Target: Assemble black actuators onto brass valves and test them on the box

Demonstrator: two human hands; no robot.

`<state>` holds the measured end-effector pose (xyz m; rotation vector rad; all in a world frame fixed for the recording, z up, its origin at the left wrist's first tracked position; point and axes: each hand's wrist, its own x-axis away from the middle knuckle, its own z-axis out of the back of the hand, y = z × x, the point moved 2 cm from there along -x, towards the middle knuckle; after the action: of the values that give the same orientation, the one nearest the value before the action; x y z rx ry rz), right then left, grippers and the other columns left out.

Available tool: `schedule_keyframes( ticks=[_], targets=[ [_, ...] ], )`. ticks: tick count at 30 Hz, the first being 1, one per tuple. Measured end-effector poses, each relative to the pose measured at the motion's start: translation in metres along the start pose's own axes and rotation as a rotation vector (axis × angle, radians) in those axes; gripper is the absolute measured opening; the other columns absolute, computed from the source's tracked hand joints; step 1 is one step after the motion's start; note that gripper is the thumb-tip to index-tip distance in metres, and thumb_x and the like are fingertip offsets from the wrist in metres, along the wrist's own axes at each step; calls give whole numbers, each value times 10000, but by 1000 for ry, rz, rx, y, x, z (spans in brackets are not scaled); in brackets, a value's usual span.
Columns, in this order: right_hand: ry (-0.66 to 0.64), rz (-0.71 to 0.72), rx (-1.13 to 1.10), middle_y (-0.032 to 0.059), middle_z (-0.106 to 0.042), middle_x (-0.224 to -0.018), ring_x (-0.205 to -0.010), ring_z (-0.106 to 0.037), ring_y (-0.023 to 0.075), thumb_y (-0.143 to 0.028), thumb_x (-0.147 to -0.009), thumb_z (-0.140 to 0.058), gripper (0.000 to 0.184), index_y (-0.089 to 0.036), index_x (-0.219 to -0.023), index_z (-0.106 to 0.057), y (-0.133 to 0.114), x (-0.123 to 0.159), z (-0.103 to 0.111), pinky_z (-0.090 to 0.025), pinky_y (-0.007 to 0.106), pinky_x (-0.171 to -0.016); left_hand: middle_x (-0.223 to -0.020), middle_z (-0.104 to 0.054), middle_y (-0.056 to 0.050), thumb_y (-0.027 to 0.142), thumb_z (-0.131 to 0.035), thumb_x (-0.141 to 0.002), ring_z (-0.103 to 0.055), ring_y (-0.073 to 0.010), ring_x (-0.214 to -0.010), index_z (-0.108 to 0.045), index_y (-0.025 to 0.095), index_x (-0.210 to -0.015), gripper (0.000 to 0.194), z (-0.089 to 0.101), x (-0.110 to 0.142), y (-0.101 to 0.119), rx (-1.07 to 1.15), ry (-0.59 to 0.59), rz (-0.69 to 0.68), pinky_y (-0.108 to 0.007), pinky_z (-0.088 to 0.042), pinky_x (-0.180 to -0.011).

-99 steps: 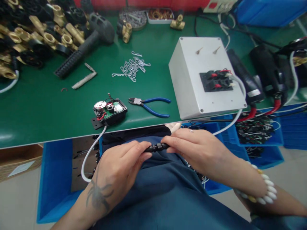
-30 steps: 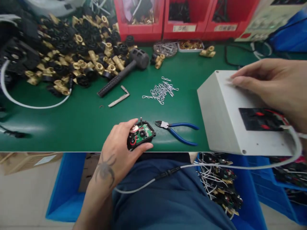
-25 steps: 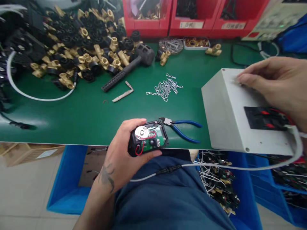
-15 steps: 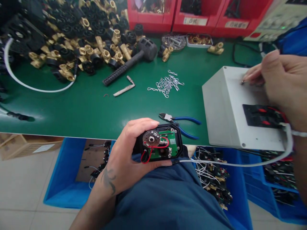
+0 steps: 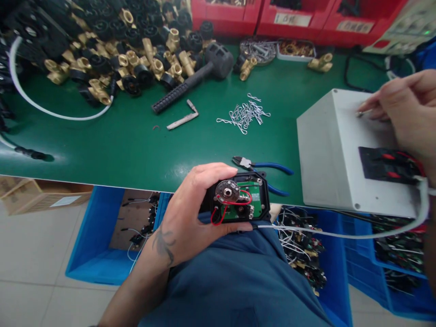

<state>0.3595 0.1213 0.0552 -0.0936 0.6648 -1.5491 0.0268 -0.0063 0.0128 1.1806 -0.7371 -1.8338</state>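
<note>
My left hand [image 5: 189, 213] is wrapped round an open black plastic housing [image 5: 265, 200], thumb below and fingers over the top. Inside it sit a green circuit board [image 5: 256, 193], a round metal disc [image 5: 227, 192] and looped red wires. A white cable [image 5: 316, 233] runs from the housing to a black terminal clip [image 5: 374, 165] on a grey box [image 5: 316, 154]. On that box, the fingertips of my right hand [image 5: 408, 106] close on a small metal toggle switch [image 5: 360, 114]. Blue-handled cutting pliers [image 5: 272, 166] lie just behind the housing.
A black mallet [image 5: 194, 84] lies before a heap of brass fittings [image 5: 136, 63]. Spring clips [image 5: 245, 114] are scattered mid-bench. Red bins [image 5: 293, 29] line the back. Below the bench edge stand blue crates [image 5: 88, 245] with parts, and a cardboard box [image 5: 41, 195] at left.
The view has shifted, so the bench and both hands appear slightly farther right and higher. My left hand keeps its hold on the housing, and my right fingers stay at the switch.
</note>
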Motion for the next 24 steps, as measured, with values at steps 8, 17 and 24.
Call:
schedule_keyframes(
  ticks=[8, 17, 24],
  targets=[
    [-71, -241, 106, 85, -753, -998, -718, -589, 50, -242, -873, -739, 243, -135, -1089, -763, -25, 0, 3, -388, 287, -646, -1296, -649, -46, 322, -930, -694, -617, -265, -1231, -531, 306, -1371, 787, -3, 2, 1, 58, -7, 25, -441, -548, -1072],
    [-81, -280, 142, 98, -751, -984, -717, -607, 29, -168, -854, -745, 262, -79, -1101, -746, -35, -1, 1, -395, 244, -625, -1305, -650, -25, 288, -946, -669, -614, -264, -1229, -527, 337, -1407, 850, -3, 3, 4, 102, -12, 55, -441, -554, -1077],
    [-68, -209, 99, 88, -737, -910, -621, -525, 16, -167, -906, -694, 168, -80, -1043, -739, -34, 1, 4, -385, 235, -605, -1313, -658, -26, 315, -930, -693, -624, -298, -1229, -518, 364, -1418, 835, -3, 3, 6, 97, -5, 63, -503, -571, -1069]
  ],
)
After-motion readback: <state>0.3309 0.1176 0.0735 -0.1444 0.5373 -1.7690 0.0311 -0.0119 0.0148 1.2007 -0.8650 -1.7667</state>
